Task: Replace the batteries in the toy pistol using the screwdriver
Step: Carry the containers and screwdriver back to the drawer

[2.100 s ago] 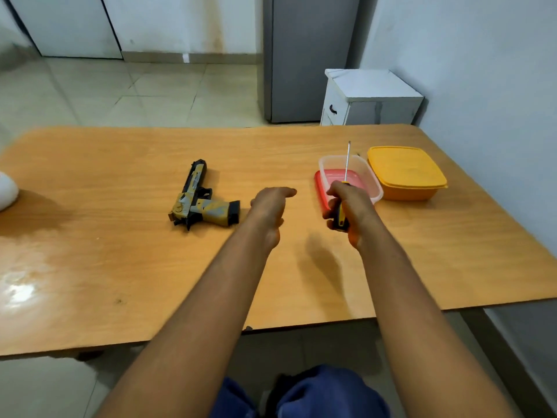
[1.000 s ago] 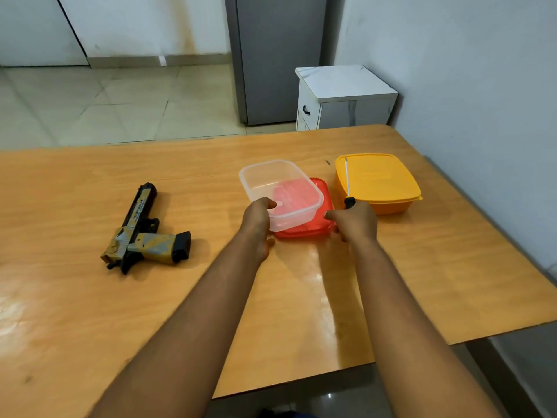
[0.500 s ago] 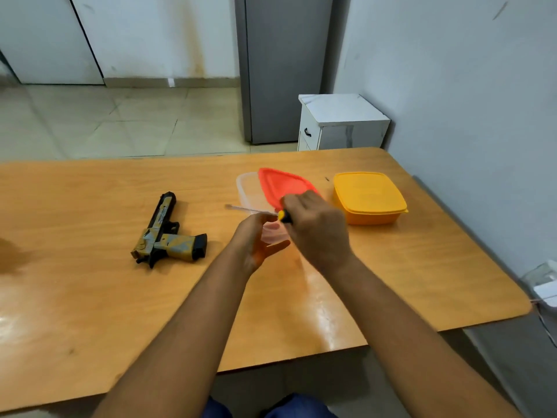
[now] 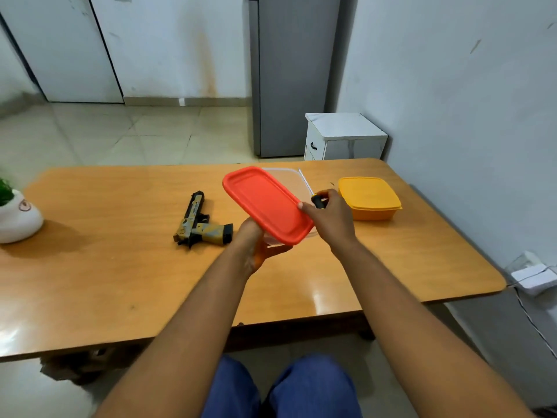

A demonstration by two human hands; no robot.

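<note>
Over the wooden table (image 4: 120, 282), from the head camera, I see a clear container (image 4: 291, 179) held up, its contents hidden behind a tilted red lid (image 4: 266, 203). A shut yellow container (image 4: 369, 197) sits to the right. My left hand (image 4: 256, 245) cups the clear container from below. My right hand (image 4: 330, 218) grips the screwdriver (image 4: 312, 196), shaft pointing up and away, thumb touching the lid. Left of them, the toy pistol (image 4: 200, 223) lies flat, barrel pointing away.
</note>
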